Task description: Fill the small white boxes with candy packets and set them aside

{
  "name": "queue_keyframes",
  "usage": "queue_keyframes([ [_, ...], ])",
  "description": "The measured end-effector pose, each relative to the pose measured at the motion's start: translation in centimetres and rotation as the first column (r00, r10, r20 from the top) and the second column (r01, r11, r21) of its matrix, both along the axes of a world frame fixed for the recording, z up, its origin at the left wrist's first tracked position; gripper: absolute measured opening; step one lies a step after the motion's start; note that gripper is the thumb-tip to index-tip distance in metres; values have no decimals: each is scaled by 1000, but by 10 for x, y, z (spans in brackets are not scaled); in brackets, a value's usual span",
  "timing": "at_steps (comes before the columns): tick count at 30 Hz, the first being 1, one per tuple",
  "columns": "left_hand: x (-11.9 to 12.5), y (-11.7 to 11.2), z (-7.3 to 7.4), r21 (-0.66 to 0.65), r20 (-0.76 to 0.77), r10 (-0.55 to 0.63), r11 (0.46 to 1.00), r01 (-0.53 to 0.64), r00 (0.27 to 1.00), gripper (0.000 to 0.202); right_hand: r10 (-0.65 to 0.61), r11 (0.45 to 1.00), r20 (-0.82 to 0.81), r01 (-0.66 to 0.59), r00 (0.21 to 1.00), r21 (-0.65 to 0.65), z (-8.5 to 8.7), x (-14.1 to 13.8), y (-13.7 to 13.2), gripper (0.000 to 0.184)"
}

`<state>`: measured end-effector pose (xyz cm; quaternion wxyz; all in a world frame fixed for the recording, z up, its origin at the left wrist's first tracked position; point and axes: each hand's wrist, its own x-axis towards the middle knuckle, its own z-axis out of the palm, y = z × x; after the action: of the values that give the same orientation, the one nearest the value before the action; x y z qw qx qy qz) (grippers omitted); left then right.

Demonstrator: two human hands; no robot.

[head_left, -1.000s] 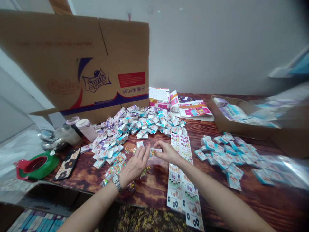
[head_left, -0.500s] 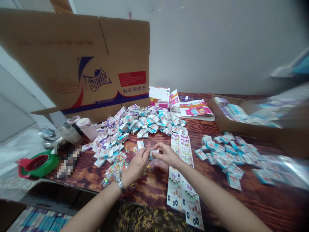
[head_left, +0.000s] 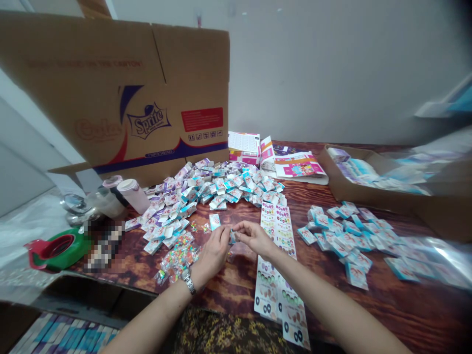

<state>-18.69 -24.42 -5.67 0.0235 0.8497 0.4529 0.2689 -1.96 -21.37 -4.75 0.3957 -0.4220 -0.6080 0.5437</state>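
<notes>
My left hand (head_left: 213, 253) and my right hand (head_left: 252, 237) meet over the wooden table (head_left: 387, 305), both pinching one small white and teal box (head_left: 232, 237) between the fingertips. A wristwatch (head_left: 189, 282) is on my left wrist. Just left of my left hand lies a heap of small clear bags with coloured bits (head_left: 177, 258). A single small box (head_left: 214, 221) lies just beyond my hands. Under my right forearm lie long sticker sheets (head_left: 276, 265).
A big pile of small boxes (head_left: 206, 191) spreads behind my hands, another group (head_left: 346, 236) lies to the right. A large Sprite carton (head_left: 121, 98) stands at the back left, an open cardboard tray (head_left: 368, 182) at the right. Cups (head_left: 132, 196) and a green tape dispenser (head_left: 59, 248) sit at the left.
My hands have drawn closer together on the small box, and the box has turned from lying flat between my fingers to standing on edge.
</notes>
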Motion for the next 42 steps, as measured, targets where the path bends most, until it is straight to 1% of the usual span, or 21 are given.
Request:
queue_keyframes([
  [2,1,0,0,5,-8,-14,1000,14,1000,47,-3,998,47,0,999,61,1,-3,-2,11],
  [4,2,0,0,-1,-18,-21,1000,21,1000,47,23,992,93,-34,995,121,5,-5,-4,7],
  [6,0,0,-1,-8,-13,-28,1000,28,1000,49,43,981,154,-71,987,179,9,-5,-6,8],
  [8,-2,-1,-3,-2,2,-44,999,44,999,50,31,964,240,-93,970,250,12,-4,-8,13],
  [11,-4,-1,-5,18,20,-61,998,61,998,51,-60,921,380,-96,923,378,14,-3,-10,18],
  [14,-6,-2,-7,43,39,-51,998,49,998,49,-174,891,447,-54,877,451,13,-2,-8,21],
  [16,-6,-3,-6,62,53,-53,997,50,997,48,-200,895,448,-23,871,445,13,1,-6,31],
  [18,-6,-3,-5,65,68,-73,996,69,995,49,-159,918,437,-31,885,396,14,2,-3,38],
  [19,-6,-3,-4,58,77,-90,995,86,993,50,-120,933,426,-45,897,356,15,3,-2,37],
  [21,-5,-3,-3,34,94,-123,992,120,988,52,-46,961,395,-68,918,270,17,3,-1,29],
  [23,-4,-4,-2,17,117,-138,990,137,984,51,-16,976,362,-64,932,207,20,0,-2,21],
  [24,-3,-4,-2,14,130,-137,991,136,982,50,-21,979,351,-52,936,198,21,-1,-3,19],
  [28,-1,-2,2,-8,197,-102,994,106,975,42,-132,960,318,42,939,276,23,-5,-8,18],
  [31,-2,0,8,-54,243,-50,996,65,969,37,-138,941,240,51,961,336,25,-1,-13,17],
  [33,-2,1,11,-67,267,-23,997,43,964,35,-133,908,236,23,963,418,26,3,-16,17],
  [35,-2,0,12,-72,277,-24,996,46,960,35,-168,855,291,-8,942,519,27,7,-19,16],
  [37,1,-1,9,-64,286,-38,996,58,957,37,-199,823,341,-32,919,566,26,6,-21,16],
  [39,4,-2,5,-40,302,-46,997,61,952,40,-235,819,344,-5,909,573,24,3,-23,18],
  [42,7,-3,2,-17,313,-52,998,60,948,42,-295,842,286,106,912,529,21,-5,-26,26],
])
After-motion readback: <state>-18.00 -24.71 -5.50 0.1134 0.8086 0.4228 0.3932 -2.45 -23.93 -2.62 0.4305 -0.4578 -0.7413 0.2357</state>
